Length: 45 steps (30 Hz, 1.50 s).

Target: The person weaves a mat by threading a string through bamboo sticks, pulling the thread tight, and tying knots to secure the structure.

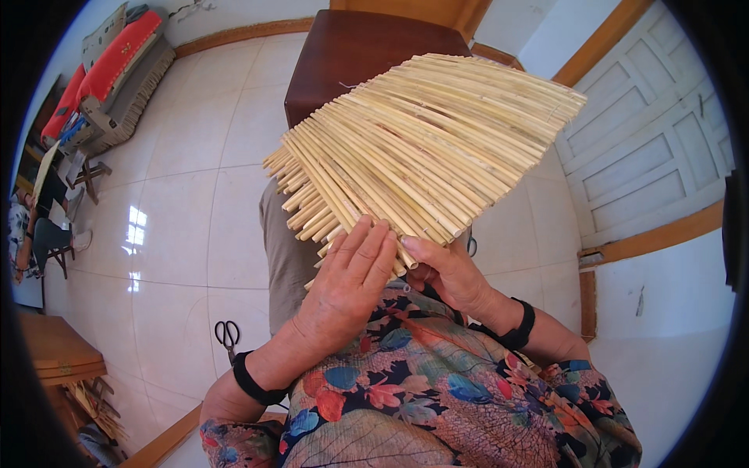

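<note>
A fan-shaped mat of pale reed stalks (425,132) spreads out in front of me, its near corner over my lap. The stalks are bound side by side, and a second layer of stalk ends (308,210) sticks out under the left edge. My left hand (351,273) is on the near left corner, fingers together across the stalks and thumb hidden. At the near edge, my right hand (449,273) grips the mat with its thumb on the stalk ends and its fingers curled underneath.
A dark red-brown table or seat (367,58) stands behind the mat. Black-handled scissors (227,335) are at my left, low by the floor. A red-covered sofa (129,54) and a seated person (35,222) are far left; a wooden stool (66,347) is nearer. A white door (647,132) stands right.
</note>
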{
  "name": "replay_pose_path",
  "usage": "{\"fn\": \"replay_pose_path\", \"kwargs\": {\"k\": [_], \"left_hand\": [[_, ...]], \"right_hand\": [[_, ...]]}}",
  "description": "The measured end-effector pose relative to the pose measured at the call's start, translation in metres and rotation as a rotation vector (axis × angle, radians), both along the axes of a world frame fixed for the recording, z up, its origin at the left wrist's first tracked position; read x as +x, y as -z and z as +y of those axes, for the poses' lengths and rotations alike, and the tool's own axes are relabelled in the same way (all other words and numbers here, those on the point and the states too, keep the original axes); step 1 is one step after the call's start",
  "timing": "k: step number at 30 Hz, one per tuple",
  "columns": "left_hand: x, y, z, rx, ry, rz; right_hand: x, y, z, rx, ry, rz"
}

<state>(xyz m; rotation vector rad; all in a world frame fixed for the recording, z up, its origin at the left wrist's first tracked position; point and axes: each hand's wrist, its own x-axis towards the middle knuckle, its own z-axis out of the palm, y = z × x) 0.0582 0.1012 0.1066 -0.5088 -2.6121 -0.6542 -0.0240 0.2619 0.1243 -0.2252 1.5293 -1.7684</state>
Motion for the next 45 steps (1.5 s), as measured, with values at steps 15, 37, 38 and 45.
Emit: {"fn": "replay_pose_path", "kwargs": {"k": [15, 37, 38, 45], "left_hand": [[0.001, -0.002, -0.001, 0.041, -0.02, 0.056], [-0.001, 0.004, -0.005, 0.045, 0.002, 0.084], [-0.001, 0.007, -0.006, 0.015, 0.005, 0.079], [0.0, 0.003, -0.001, -0.135, -0.007, 0.067]], "right_hand": [[0.001, 0.002, -0.005, -0.014, 0.018, 0.052], [0.01, 0.001, -0.009, -0.185, 0.085, -0.221], [0.008, 0.002, -0.009, -0.194, 0.085, -0.218], [-0.015, 0.016, 0.02, -0.132, -0.073, -0.194]]}}
